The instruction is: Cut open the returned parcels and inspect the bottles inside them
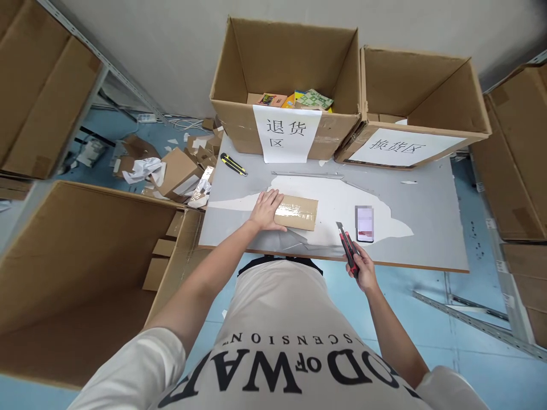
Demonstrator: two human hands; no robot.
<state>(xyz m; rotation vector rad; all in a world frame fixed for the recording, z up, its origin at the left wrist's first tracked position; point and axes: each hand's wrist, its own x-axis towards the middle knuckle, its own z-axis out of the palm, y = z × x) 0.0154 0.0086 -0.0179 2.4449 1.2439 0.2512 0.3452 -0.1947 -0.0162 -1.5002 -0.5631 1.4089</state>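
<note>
A small taped cardboard box (299,213) lies flat on the table (431,222), over a torn white patch of its surface. My left hand (266,210) grips the box's left end, fingers over the top and thumb at the near side. In my right hand (364,269), at the table's front edge, is a red and black utility knife (348,248) with its blade out, pointing away from me and apart from the box. A phone (364,224) with a lit screen rests to the right of the box. Farther back on the left lies a yellow and black utility knife (233,164).
Two large open cartons with paper signs stand along the back: the left carton (233,125) holds colourful packages, the right carton (478,122) some boxes. A big open carton (85,250) with small boxes is at my left. Cardboard scraps (177,171) litter the floor beyond it.
</note>
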